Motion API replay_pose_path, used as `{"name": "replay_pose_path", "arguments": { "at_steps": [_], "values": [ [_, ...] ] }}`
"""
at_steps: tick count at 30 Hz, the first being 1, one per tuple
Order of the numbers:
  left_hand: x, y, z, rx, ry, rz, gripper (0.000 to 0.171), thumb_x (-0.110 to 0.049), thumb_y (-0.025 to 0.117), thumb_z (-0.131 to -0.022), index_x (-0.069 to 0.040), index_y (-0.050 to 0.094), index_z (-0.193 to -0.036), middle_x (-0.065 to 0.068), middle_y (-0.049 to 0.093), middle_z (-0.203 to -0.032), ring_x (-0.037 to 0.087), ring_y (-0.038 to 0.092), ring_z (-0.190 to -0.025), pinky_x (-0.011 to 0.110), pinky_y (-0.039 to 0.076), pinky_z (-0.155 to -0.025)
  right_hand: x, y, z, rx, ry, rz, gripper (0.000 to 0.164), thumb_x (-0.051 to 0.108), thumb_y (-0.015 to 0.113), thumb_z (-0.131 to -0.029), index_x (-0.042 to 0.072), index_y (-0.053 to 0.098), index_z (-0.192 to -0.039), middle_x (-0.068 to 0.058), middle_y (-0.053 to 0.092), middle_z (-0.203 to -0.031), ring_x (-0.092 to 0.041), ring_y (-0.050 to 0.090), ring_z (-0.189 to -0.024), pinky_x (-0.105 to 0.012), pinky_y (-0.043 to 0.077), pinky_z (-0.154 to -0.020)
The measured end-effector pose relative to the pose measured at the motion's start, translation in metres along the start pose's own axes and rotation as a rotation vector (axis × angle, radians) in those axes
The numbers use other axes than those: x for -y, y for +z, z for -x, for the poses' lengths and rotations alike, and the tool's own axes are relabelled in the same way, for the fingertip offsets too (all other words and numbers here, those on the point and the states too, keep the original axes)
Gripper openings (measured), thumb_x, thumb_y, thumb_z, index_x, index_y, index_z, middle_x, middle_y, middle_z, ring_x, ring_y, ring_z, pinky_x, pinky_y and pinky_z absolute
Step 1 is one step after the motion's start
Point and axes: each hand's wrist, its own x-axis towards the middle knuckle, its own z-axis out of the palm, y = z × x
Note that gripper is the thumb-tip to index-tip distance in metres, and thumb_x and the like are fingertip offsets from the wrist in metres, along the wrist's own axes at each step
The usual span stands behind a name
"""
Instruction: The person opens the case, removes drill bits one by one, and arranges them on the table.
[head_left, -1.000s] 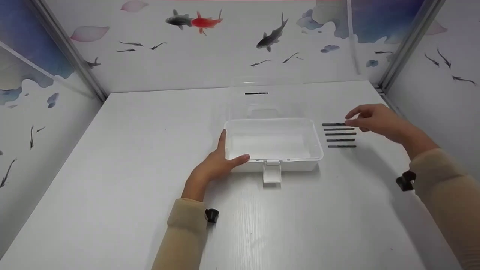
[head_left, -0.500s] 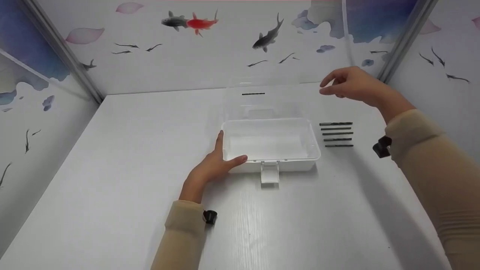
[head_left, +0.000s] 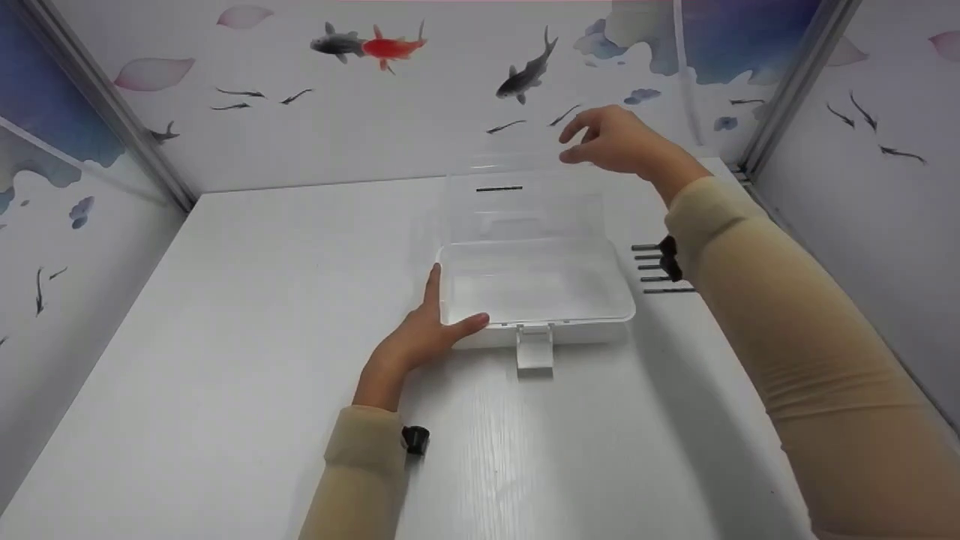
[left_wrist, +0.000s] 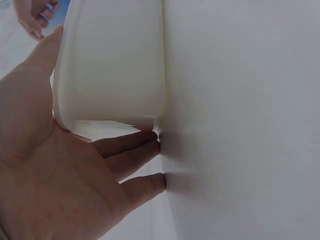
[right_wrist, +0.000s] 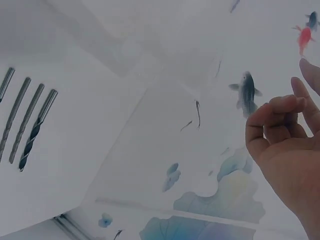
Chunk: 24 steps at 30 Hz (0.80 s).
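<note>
My left hand (head_left: 411,336) is against the left front corner of a white plastic box (head_left: 589,335). Its thumb lies on the front rim and its fingers extend along the left side; in the left wrist view some fingertips touch the table. The box's clear lid (head_left: 461,210) stands raised at the back. Beyond its upper right part hovers my right hand (head_left: 619,142), loosely curled, holding nothing that I can see. One dark drill bit (head_left: 499,189) shows through the lid; whether it lies in or behind it, I cannot tell.
Right of the box several drill bits (head_left: 656,291) lie in a row, partly covered by the right sleeve in the head view. A white latch (head_left: 535,352) hangs down at the box front. Printed walls (head_left: 247,142) enclose the white table (head_left: 300,300).
My right hand has risen from the row of drill bits and swung left to the raised lid. The left hand stays at the box corner. The drill bits remain in place.
</note>
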Motion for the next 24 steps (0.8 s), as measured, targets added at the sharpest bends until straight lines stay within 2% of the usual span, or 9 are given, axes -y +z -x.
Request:
{"name": "replay_pose_path", "arguments": {
  "at_steps": [4,9,17,24],
  "values": [
    [0.001,0.0,0.0,-0.004,-0.003,0.016,0.127,-0.07,0.073,-0.09,-0.03,-0.016,-0.171,0.021,0.021,-0.177,0.042,0.034,-0.16,0.061,0.032,-0.127,0.015,0.011,-0.02,0.009,-0.003,0.009,0.047,0.033,0.065,-0.105,0.012,0.062,-0.147,-0.015,0.061,-0.127,-0.028,0.059,-0.114,-0.047,0.05,-0.103],
    [0.0,0.0,0.0,-0.01,0.001,0.024,0.128,-0.07,0.074,-0.089,-0.029,-0.015,-0.171,0.022,0.025,-0.176,0.039,0.037,-0.159,0.058,0.033,-0.128,0.026,0.023,-0.042,0.043,0.031,0.002,0.045,0.03,0.065,-0.106,0.012,0.063,-0.146,-0.018,0.058,-0.14,-0.032,0.058,-0.124,-0.051,0.049,-0.111],
    [-0.001,0.002,-0.001,-0.008,-0.011,0.018,0.126,-0.068,0.074,-0.09,-0.03,-0.014,-0.171,0.02,0.026,-0.176,0.037,0.037,-0.159,0.057,0.032,-0.128,0.021,0.052,-0.063,0.103,0.056,0.013,0.042,0.026,0.07,-0.103,0.011,0.067,-0.142,-0.017,0.061,-0.149,-0.034,0.058,-0.135,-0.053,0.046,-0.118],
    [0.001,0.0,-0.001,-0.015,-0.014,0.025,0.126,-0.067,0.075,-0.091,-0.03,-0.014,-0.171,0.02,0.026,-0.176,0.037,0.036,-0.16,0.057,0.032,-0.128,0.019,0.069,-0.076,0.11,0.084,-0.001,0.039,0.024,0.075,-0.101,0.011,0.071,-0.137,-0.016,0.061,-0.15,-0.034,0.056,-0.139,-0.052,0.044,-0.12]
  ]
}}
